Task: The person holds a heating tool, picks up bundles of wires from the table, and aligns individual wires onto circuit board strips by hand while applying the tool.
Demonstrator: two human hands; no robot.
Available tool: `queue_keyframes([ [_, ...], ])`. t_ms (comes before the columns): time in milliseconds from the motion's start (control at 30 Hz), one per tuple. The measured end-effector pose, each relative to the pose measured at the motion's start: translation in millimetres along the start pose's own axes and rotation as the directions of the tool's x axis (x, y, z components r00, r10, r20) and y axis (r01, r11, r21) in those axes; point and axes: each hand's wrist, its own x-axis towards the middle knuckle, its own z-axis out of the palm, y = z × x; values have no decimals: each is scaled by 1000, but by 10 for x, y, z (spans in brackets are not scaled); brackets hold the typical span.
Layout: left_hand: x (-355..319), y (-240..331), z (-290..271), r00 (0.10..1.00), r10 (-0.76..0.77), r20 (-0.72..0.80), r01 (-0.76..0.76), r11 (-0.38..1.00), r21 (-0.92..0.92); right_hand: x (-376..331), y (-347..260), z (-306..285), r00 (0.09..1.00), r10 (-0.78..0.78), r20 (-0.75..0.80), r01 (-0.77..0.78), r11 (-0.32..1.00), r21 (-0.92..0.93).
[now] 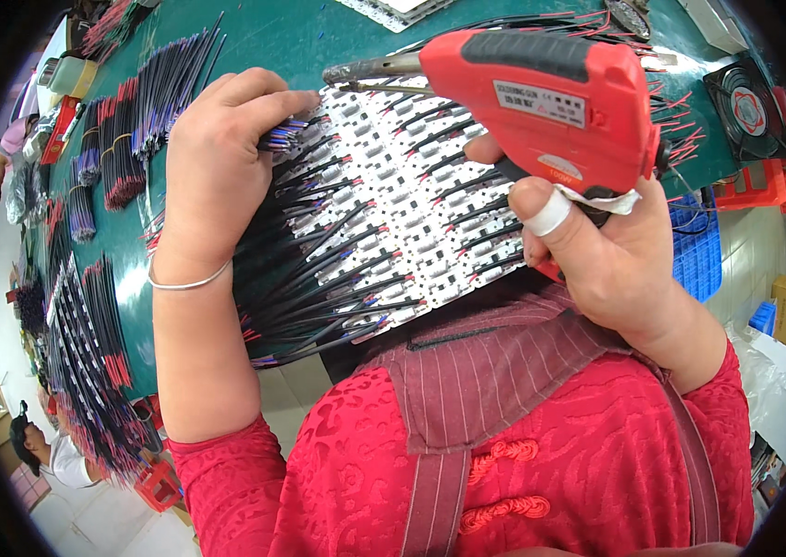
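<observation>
Right grip: closed around the handle of the red soldering gun (541, 102), right hand (616, 255) wrapped tight, taped thumb lying up along the back of the handle, a finger curled in front where the trigger would sit.
Left grip: left hand (217, 167) bent over, fingertips pressed together on a small bunch of dark wires (286, 137) at the left edge of the board, pinning them down rather than lifting.
Soldering gun: tilted, metal tip (365, 70) pointing left, just above the top row of the board, close to the left fingertips.
Board: white panel (412, 195) with rows of small parts, held against the near edge of the green counter (319, 32) over the lap; red-and-black wires fanning off its left side toward the forearm.
Doing it well, as judged: keep the tip low and steady on one joint only; hold the pinched wire flat and unmoving until the joint sets; keep fingertips clear of the hot tip, which sits very near them; work along the row in order so no pad is missed.
Wrist: thin silver bangle (191, 283) on the left wrist, apart from the wires.
Farther out: bundles of cut wires (124, 139) laid in rows across the counter to the left; small black fan (747, 110) at the right edge; blue crate (701, 255) below it.
</observation>
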Motion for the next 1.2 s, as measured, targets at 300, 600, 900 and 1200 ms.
queue_keyframes([
  [300, 11, 4, -51, 998, 17, 66, -16, 1000, -5, 1, -10, 9, 999, -29, 17, 29, 999, -17],
  [600, 16, -25, -38, 996, 54, 76, -53, 999, -14, -3, -99, 90, 995, 102, -12, -102, 995, 5],
  [900, 32, -74, -11, 996, 87, 26, -87, 996, -13, 27, -33, 126, 1000, 23, -6, -23, 999, 41],
  [1200, 41, -48, -3, 995, 98, 19, -99, 995, 19, 2, -90, 142, 998, 48, -32, -50, 996, -68],
])
